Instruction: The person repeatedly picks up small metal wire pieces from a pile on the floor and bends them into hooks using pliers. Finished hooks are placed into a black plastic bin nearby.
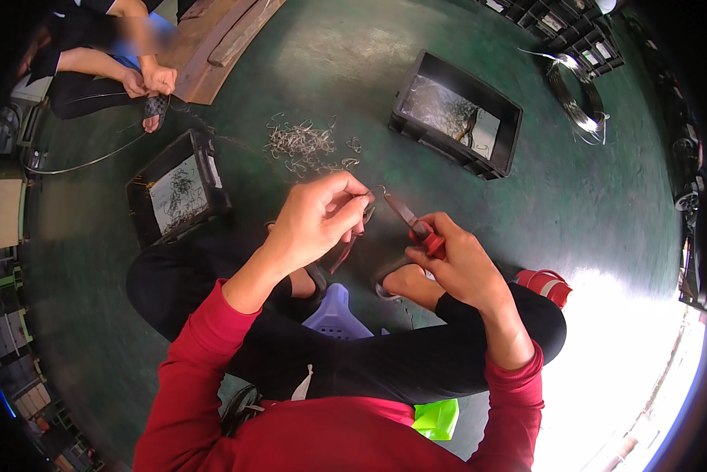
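A small wire hook (382,189) is pinched in the left hand (316,216), fingertips pressed together, above the crossed legs. Red-handled pliers (416,228) are clamped in the right hand (460,263), tip just beside the hook. The wire is best gripped squarely before bending, it seems.

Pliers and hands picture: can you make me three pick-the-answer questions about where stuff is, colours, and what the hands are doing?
1. Where is the pile of wire hooks?
A. on the green floor
B. in a box
C. on a lap

2. What colour are the handles of the pliers?
A. blue
B. red
C. yellow

3. What is the left hand doing?
A. lying flat
B. waving
C. pinching a small wire piece

Answers: 1 A, the hooks lie loose between the two black crates. 2 B, red shows in the right hand. 3 C, its fingertips meet at the pliers' tip.
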Demonstrator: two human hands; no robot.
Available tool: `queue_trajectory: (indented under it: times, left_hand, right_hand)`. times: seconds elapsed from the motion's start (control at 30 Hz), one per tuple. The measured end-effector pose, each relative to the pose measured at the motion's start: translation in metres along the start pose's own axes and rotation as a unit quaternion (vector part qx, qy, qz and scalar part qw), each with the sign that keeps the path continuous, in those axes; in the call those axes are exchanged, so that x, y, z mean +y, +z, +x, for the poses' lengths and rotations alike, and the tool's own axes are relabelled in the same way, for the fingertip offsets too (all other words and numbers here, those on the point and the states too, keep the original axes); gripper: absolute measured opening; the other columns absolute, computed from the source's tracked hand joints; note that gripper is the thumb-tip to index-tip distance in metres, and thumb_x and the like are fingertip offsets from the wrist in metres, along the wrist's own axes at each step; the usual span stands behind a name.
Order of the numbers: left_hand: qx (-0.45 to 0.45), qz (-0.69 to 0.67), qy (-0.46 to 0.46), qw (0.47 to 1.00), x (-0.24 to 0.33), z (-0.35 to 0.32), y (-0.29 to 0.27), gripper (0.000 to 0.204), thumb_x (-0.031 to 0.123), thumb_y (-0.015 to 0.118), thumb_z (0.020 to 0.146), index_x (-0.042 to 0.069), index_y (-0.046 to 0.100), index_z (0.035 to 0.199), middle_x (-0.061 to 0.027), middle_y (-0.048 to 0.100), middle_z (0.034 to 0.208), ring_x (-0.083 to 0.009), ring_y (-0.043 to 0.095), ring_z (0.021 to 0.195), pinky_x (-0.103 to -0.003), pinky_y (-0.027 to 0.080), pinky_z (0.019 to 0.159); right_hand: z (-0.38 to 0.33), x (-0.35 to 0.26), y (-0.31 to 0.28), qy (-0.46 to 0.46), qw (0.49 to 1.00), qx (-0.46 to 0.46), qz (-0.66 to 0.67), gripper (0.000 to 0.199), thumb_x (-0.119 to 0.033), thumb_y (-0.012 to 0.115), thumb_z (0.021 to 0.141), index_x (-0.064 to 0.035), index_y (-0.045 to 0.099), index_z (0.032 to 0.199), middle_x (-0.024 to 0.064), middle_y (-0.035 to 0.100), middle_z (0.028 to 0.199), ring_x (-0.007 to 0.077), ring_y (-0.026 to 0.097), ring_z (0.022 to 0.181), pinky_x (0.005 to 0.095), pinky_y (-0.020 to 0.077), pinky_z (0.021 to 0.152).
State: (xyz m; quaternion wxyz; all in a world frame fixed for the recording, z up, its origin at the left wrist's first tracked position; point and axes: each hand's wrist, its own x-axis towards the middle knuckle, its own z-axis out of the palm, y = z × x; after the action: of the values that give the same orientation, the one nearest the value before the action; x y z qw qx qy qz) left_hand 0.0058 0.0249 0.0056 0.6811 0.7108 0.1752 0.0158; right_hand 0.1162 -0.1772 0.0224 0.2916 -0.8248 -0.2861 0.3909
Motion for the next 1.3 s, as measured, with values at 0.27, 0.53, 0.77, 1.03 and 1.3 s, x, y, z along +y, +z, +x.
queue_trajectory:
  times: [0.27,0.53,0.77,1.03,1.3]
  left_hand:
    - [-0.018,0.011,-0.009,1.0,0.0,-0.002,-0.001,0.011,0.005,0.057,0.093,-0.002,0.062,0.099,-0.0049,0.063,0.076,-0.0061,0.058,0.064,-0.021,0.047,0.057]
    - [-0.075,-0.079,-0.042,0.993,0.001,-0.003,-0.01,0.025,0.013,0.056,0.096,-0.001,0.059,0.116,-0.0101,0.069,0.092,-0.0135,0.066,0.074,-0.024,0.049,0.066]
    - [-0.099,-0.137,-0.077,0.983,0.0,-0.002,-0.011,0.036,0.014,0.053,0.097,-0.001,0.053,0.13,-0.0141,0.067,0.109,-0.0165,0.066,0.09,-0.025,0.05,0.074]
    - [-0.062,-0.156,0.065,0.984,-0.019,-0.001,0.014,0.048,0.03,0.036,0.104,-0.002,0.04,0.14,-0.0181,0.047,0.14,-0.028,0.042,0.133,-0.04,0.035,0.109]
    - [0.005,-0.183,0.09,0.979,-0.026,0.003,0.029,0.053,0.035,0.028,0.105,-0.005,0.037,0.139,-0.0237,0.047,0.137,-0.0338,0.045,0.13,-0.043,0.035,0.109]
  right_hand:
    - [0.0,0.0,0.005,0.009,0.996,0.043,-0.08,0.028,-0.019,0.068,0.086,0.0003,0.055,0.103,0.0171,0.066,0.093,0.0343,0.064,0.087,0.0388,0.0486,0.075]
    - [0.0,0.0,0.01,-0.004,0.996,0.073,-0.058,0.029,-0.02,0.069,0.086,0.0029,0.055,0.099,0.0197,0.065,0.088,0.0357,0.065,0.085,0.0391,0.0487,0.074]
    - [0.002,0.002,0.015,0.003,0.998,0.059,-0.033,0.032,-0.023,0.067,0.086,0.0044,0.056,0.097,0.0229,0.065,0.086,0.0408,0.064,0.085,0.043,0.0489,0.074]
    - [0.002,-0.001,0.02,0.037,0.999,0.012,0.037,0.037,-0.03,0.067,0.087,0.0034,0.057,0.099,0.0237,0.067,0.084,0.0403,0.065,0.085,0.0424,0.0494,0.074]
    - [0.008,-0.006,0.036,0.068,0.997,0.003,0.04,0.038,-0.033,0.067,0.087,0.0022,0.057,0.097,0.0245,0.067,0.085,0.0426,0.064,0.087,0.0455,0.0493,0.075]
